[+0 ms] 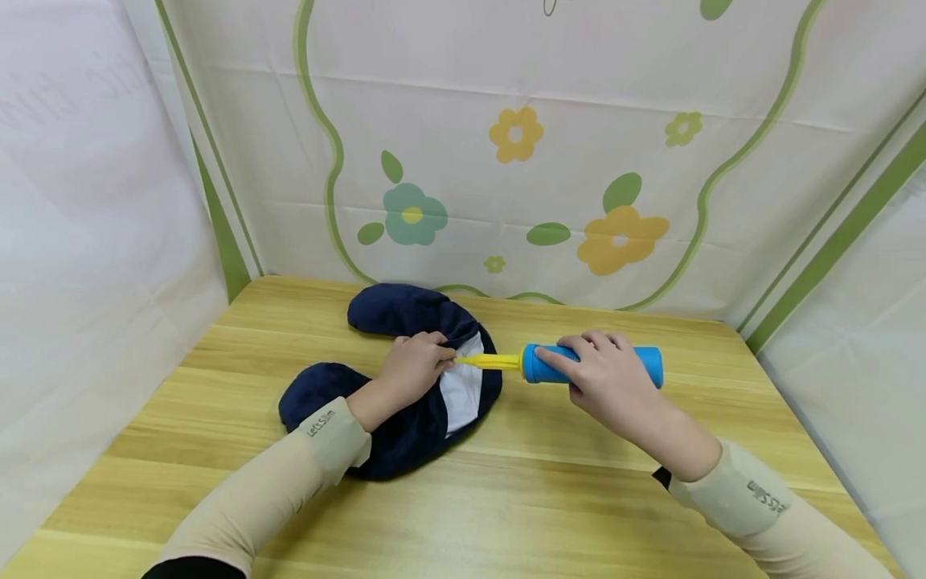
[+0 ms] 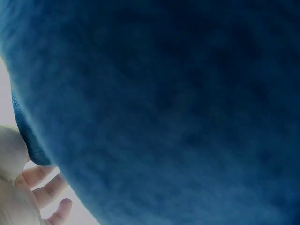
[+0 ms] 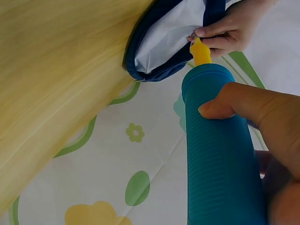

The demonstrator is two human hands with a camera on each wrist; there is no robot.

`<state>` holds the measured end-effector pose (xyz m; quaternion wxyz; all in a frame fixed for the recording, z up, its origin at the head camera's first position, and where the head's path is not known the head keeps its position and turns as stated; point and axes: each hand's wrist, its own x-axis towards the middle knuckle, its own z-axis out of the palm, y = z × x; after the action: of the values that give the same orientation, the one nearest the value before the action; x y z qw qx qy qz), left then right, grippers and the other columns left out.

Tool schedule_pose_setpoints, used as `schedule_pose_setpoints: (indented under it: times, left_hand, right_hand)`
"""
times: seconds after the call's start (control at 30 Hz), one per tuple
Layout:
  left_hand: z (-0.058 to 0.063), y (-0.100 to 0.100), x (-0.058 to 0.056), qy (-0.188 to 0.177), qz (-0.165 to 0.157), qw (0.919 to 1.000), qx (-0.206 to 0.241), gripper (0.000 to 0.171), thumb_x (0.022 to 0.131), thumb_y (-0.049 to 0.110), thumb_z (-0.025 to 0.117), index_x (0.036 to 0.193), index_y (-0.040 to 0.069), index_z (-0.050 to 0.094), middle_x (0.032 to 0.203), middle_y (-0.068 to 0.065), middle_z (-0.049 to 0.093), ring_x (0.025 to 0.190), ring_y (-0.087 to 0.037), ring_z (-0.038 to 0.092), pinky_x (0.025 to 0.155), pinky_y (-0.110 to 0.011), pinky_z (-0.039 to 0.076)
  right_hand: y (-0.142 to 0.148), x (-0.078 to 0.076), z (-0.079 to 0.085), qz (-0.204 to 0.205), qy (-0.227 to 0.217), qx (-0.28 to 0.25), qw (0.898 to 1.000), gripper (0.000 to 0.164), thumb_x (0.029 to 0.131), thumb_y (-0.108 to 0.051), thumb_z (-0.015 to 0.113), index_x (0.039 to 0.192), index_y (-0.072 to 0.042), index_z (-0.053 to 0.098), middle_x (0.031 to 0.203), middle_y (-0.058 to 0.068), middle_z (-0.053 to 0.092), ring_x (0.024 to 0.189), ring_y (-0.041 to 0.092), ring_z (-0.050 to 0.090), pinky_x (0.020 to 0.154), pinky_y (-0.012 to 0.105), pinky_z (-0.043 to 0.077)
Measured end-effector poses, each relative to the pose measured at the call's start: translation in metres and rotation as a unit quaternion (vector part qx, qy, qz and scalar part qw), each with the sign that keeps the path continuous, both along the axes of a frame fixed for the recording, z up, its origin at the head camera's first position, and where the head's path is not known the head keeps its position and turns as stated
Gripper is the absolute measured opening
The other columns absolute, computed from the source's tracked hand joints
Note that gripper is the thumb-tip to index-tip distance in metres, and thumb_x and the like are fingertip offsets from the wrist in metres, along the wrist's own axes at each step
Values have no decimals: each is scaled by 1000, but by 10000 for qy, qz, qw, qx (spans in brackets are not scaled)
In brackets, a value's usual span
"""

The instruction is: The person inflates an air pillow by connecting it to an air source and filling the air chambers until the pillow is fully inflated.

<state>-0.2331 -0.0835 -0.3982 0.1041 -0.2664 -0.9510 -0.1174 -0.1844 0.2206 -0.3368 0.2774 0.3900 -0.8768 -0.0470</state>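
Observation:
A dark blue U-shaped neck pillow (image 1: 405,454) lies on the table, its zipped side open over a white inner lining (image 1: 460,394). My left hand (image 1: 415,370) pinches the pillow at the edge of that lining, right at the nozzle tip. Curled around the ribbed blue barrel of a hand pump (image 1: 649,366) is my right hand (image 1: 611,382), thumb along its side. The pump's yellow nozzle (image 1: 499,361) points left and meets the left fingertips; whether it sits inside a valve is hidden. Blue plush (image 2: 168,103) fills most of the left wrist view, with fingers (image 2: 49,192) at its lower left.
The wood-grain table (image 1: 506,515) runs up to a white cloth backdrop (image 1: 463,169) printed with flowers and leaves. White cloth walls (image 1: 94,241) rise at the left and right sides.

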Motion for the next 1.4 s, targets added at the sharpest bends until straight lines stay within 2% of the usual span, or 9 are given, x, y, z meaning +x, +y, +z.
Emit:
schedule_pose_setpoints:
  times: [0.27,0.4,0.73,0.87,0.97,1.03,1.13,1.3,1.4]
  left_hand:
    - [-1,2,0,308,-82,9992,-238,17,95,20,74,111,18,81,105,-1,69,97,-22,65,83,-48,50]
    - [0,3,1,434,-198,9985,-252,14,95,17,75,107,16,81,99,-3,68,93,-23,66,81,-47,51]
    - [-3,4,-1,962,-486,9932,-440,8,92,12,78,99,14,82,86,-3,64,81,-21,63,72,-39,52]
    - [-5,4,-3,1216,-721,9890,-436,5,90,6,79,92,10,82,81,-6,63,75,-22,62,69,-36,54]
    - [-5,4,-4,1277,-806,9878,-386,5,88,4,80,90,8,81,79,-7,63,73,-23,62,69,-35,55]
    - [-5,3,-4,1291,-840,9873,-392,6,87,3,81,90,8,81,80,-8,63,73,-24,62,70,-35,55]
    - [-6,3,-4,1334,-884,9862,-416,7,86,2,81,90,7,81,80,-8,63,73,-23,61,69,-34,55]
    - [-8,2,-4,1449,-895,9846,-404,5,85,3,82,88,8,81,78,-7,62,71,-22,60,67,-32,54]
    - [-8,2,-4,1300,-849,9877,-200,6,87,4,82,91,8,82,80,-7,64,72,-22,61,67,-34,54]
  right_hand:
    - [-6,1,3,92,281,238,9993,55,71,-3,86,123,-15,75,106,16,71,93,36,66,75,52,54]
    - [-9,2,3,37,241,317,9992,54,71,-5,87,123,-15,76,105,16,71,92,36,65,74,53,53]
    - [-11,4,6,-321,-552,327,9974,55,73,-6,86,126,-12,75,108,16,70,94,35,63,77,53,52]
    - [-14,5,4,-244,-126,503,9984,55,73,-9,89,126,-14,75,107,16,71,93,35,64,76,52,52]
    - [-18,6,3,-148,336,627,9974,55,72,-12,92,124,-16,76,106,16,71,92,35,64,74,51,52]
    - [-20,6,4,-123,453,647,9968,54,71,-13,93,123,-17,77,105,16,71,90,36,64,74,51,52]
    - [-20,6,5,-184,188,624,9977,54,72,-11,92,124,-15,76,106,16,70,91,36,64,75,53,52]
    - [-13,3,2,-450,-889,365,9944,57,75,-9,88,130,-13,73,110,15,70,96,35,63,77,53,51]
    - [-5,0,-1,-607,-1368,141,9886,60,76,-10,88,133,-14,71,113,14,70,99,34,63,77,52,50]
